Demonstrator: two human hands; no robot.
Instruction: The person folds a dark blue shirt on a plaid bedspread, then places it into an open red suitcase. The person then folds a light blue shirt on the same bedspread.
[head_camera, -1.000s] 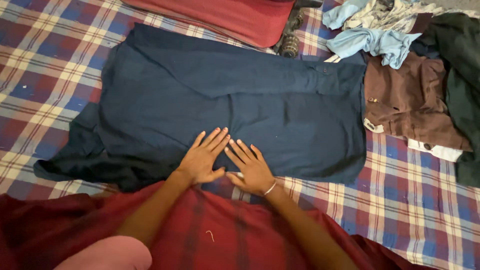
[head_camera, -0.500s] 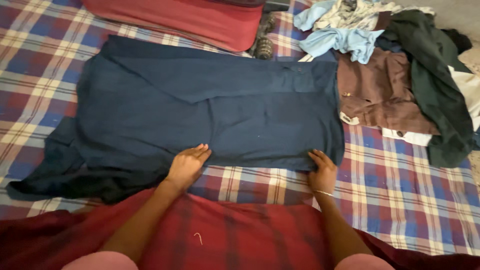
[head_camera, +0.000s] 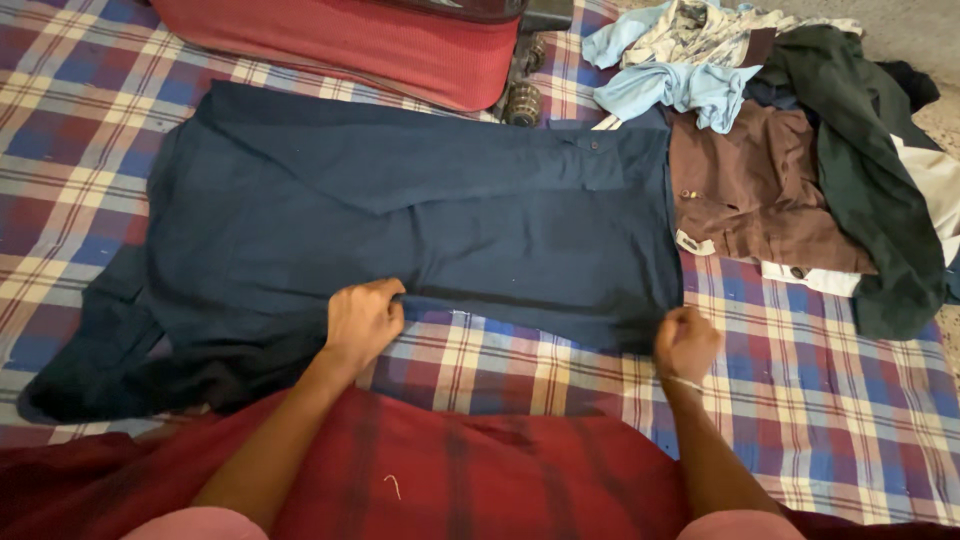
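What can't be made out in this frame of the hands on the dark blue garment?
- Fingertips of the left hand and right hand: head view, curled under the near edge of the navy garment.
- Red suitcase: cut off by the top edge.
- Pile of clothes: pieces overlap, so their count and kinds are unclear.
- Garment's left end: bunched in folds, shape unreadable.

Place: a home, most likely a bedroom or living area.
Surface: a checked red, blue and white sheet (head_camera: 800, 400) spread flat under everything.
Far side: a red suitcase (head_camera: 400, 45) on wheels.
Far right: a loose heap of clothes (head_camera: 800, 150), shirts among them.
Centre: a dark blue garment (head_camera: 420, 220) laid out flat.
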